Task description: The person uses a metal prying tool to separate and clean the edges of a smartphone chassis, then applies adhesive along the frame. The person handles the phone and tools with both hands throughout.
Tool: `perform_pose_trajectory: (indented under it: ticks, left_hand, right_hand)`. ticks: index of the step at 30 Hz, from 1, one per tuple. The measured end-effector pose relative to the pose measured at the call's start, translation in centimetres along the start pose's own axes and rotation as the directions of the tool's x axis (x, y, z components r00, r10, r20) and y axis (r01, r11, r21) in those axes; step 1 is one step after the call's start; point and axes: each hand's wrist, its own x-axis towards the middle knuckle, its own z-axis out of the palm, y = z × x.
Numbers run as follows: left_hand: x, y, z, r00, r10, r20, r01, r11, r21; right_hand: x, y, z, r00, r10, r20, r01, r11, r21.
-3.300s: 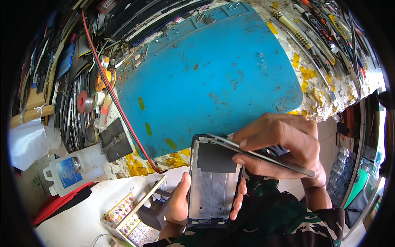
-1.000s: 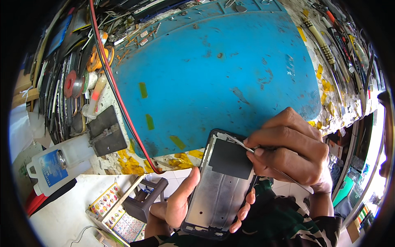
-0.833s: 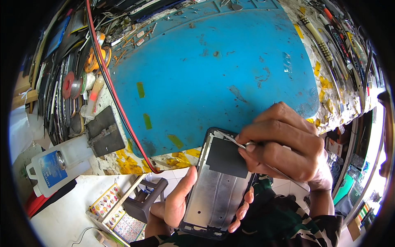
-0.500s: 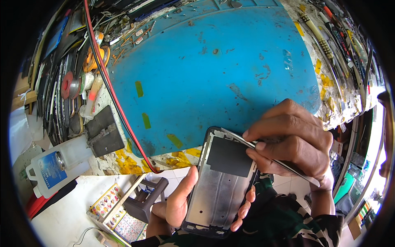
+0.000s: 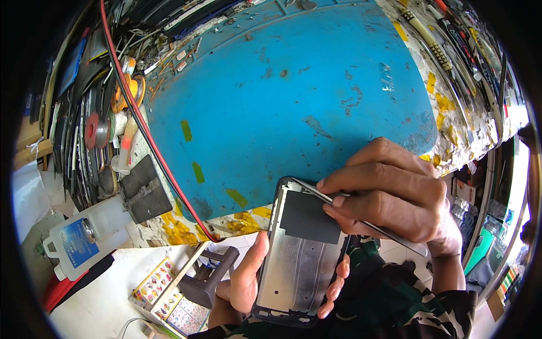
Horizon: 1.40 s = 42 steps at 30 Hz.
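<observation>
My left hand (image 5: 248, 277) is wrapped round a phone frame (image 5: 293, 260), thumb on its left edge and fingertips on its right. The frame has a black rim, a bare silvery metal plate and a black rectangular sheet on its upper part. My right hand (image 5: 389, 198) pinches slim metal tweezers (image 5: 370, 225), slanting from the frame's top edge down to the right. Their tip lies along the top rim near its left corner; whether it grips anything is too small to tell.
A blue work mat (image 5: 271, 113) covers the bench beyond the frame. A red and black cable (image 5: 144, 124) crosses its left side. Left of it stand a white plastic bottle (image 5: 70, 246) and solder spools (image 5: 97, 131). Pens and tools (image 5: 451, 51) lie at the right. A dark stool (image 5: 212, 277) stands below.
My right hand and the tweezers have shifted slightly left along the frame's top edge. The left hand keeps its hold on the frame. The whole view has turned a little.
</observation>
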Motion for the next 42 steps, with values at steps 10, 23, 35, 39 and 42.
perform_pose_trajectory:
  ticks: [10, 23, 35, 39, 42]
  left_hand:
    - [0.0, -0.3, 0.2, 0.999, 0.027, -0.021, -0.027, 0.999, -0.023]
    - [0.2, -0.4, 0.0, 0.999, 0.044, -0.017, -0.044, 0.998, 0.037]
    - [0.1, -0.2, 0.8, 0.995, 0.031, -0.094, -0.022, 0.995, 0.098]
    - [0.2, -0.2, 0.6, 0.997, 0.038, -0.064, -0.032, 0.994, 0.101]
    - [0.3, -0.2, 0.3, 0.999, 0.042, -0.029, -0.04, 0.995, 0.087]
  right_hand:
    - [-0.3, 0.2, -0.3, 0.994, -0.101, 0.037, 0.101, 0.995, -0.016]
    - [-1.0, 0.7, 0.3, 0.977, -0.211, -0.042, 0.211, 0.978, -0.006]
    - [-0.4, 0.2, -0.3, 0.997, -0.011, -0.08, -0.003, 0.985, -0.172]
    - [-0.3, -0.1, -1.6, 0.998, 0.05, -0.026, -0.054, 0.981, -0.189]
    - [-0.5, -0.5, -2.7, 0.996, 0.091, -0.003, -0.09, 0.973, -0.214]
